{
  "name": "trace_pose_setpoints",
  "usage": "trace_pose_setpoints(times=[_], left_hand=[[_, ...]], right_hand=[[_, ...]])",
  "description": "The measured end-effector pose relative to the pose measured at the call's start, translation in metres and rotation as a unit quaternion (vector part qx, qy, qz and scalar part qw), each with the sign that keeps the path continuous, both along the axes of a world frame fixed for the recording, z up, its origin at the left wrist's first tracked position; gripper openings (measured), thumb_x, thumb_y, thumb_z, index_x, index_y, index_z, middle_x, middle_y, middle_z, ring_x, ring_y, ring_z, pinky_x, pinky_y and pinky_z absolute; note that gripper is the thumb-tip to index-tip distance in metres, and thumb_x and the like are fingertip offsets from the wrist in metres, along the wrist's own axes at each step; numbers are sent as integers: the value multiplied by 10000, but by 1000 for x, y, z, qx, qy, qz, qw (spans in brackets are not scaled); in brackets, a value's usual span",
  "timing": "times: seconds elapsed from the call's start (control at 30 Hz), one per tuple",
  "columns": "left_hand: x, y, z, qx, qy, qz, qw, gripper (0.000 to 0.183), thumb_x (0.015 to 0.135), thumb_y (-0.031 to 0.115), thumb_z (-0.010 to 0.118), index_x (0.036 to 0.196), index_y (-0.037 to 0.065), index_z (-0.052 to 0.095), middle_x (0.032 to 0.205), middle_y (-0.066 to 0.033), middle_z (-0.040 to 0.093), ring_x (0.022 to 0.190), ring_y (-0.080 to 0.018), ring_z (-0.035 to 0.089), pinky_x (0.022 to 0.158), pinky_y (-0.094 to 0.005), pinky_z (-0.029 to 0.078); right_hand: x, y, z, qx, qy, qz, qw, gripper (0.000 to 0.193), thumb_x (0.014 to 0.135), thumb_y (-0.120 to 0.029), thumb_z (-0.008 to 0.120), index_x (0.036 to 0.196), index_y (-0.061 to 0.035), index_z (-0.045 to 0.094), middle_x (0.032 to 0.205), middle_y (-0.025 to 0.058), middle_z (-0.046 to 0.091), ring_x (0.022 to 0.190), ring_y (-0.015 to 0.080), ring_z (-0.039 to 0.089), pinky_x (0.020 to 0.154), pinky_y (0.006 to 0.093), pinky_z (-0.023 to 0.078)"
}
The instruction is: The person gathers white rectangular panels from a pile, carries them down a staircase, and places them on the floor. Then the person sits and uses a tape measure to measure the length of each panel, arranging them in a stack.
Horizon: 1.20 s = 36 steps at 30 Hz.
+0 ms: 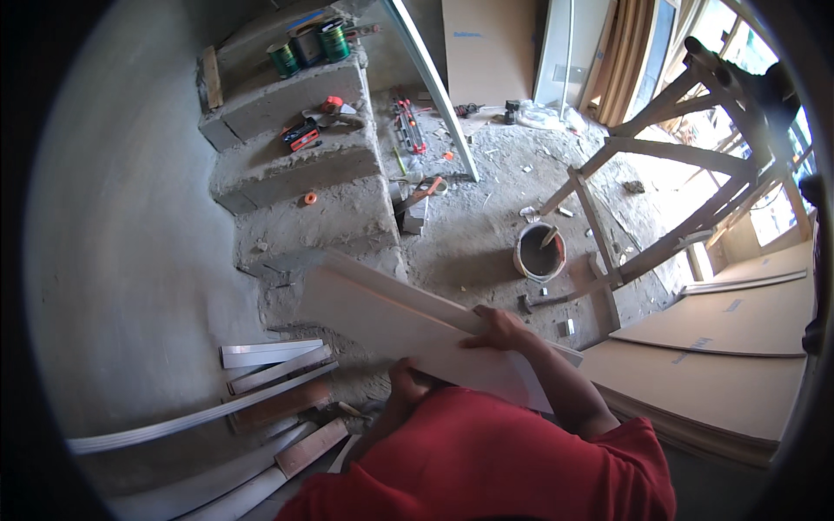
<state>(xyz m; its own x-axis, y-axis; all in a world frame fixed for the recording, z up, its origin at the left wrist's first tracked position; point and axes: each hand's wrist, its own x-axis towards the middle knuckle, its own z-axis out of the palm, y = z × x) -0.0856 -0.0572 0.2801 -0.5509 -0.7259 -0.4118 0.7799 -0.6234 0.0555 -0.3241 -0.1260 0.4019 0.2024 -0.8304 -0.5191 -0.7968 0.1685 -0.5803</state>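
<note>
Across the front of my body lies a wide white board point(391, 317), slanting up to the left toward the concrete steps. Along its far edge runs a narrower pale strip; whether it is a separate piece I cannot tell. My right hand point(499, 332) is closed over that far edge, thumb on the board's upper face. At the near edge, close to my red shirt, my left hand point(407, 382) grips the same board, its fingers partly hidden. The board's far left end is slightly blurred.
Concrete steps point(304, 178) hold green cans point(333, 41), a tape roll point(310, 199) and tools. A bucket point(539, 253) and a hammer point(565, 297) sit on the rubble-strewn floor. A wooden trestle point(678, 152) and stacked sheets point(721, 369) stand right; loose strips point(269, 354) lie left.
</note>
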Motion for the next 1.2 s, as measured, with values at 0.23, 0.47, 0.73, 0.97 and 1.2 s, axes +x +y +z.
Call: trace_pose_setpoints(times=[0.23,0.47,0.73,0.97,1.2], left_hand=[[-86,-112,-22,-24,24,-85,996,854,572,204,545,1369,-28,345,1331,-240,439,1262,-437,392,1113,-562,268],[-181,-208,-33,5,-14,-83,996,882,553,225,527,1371,-45,343,1347,-251,439,1262,-455,400,1110,-575,272],[-262,-340,-17,81,-46,-139,986,878,523,193,517,1351,-53,358,1304,-269,466,1249,-467,406,1097,-593,282],[-341,-507,-38,68,-92,-207,972,607,583,170,504,1148,-50,524,1159,-213,596,1123,-394,539,999,-524,426],[-411,-698,-42,62,-110,-256,958,299,616,207,523,842,33,614,1004,-150,656,951,-330,633,836,-462,520]], right_hand=[[-77,-57,-21,13,47,-92,995,941,647,-652,728,1287,7,525,1164,239,624,1107,372,594,943,425,454],[-171,-164,-30,56,51,-98,992,880,666,-630,744,1253,-3,554,1199,241,606,1139,342,584,941,414,455],[-256,-258,-47,66,-1,-175,982,844,669,-582,758,1207,37,563,1143,263,626,1084,351,616,909,410,475],[-331,-386,-75,48,-61,-255,964,758,724,-480,751,1225,53,552,1093,239,650,974,316,661,821,393,522],[-381,-544,-58,59,-102,-375,919,712,744,-407,755,1185,113,551,1031,248,658,897,297,671,745,386,541]])
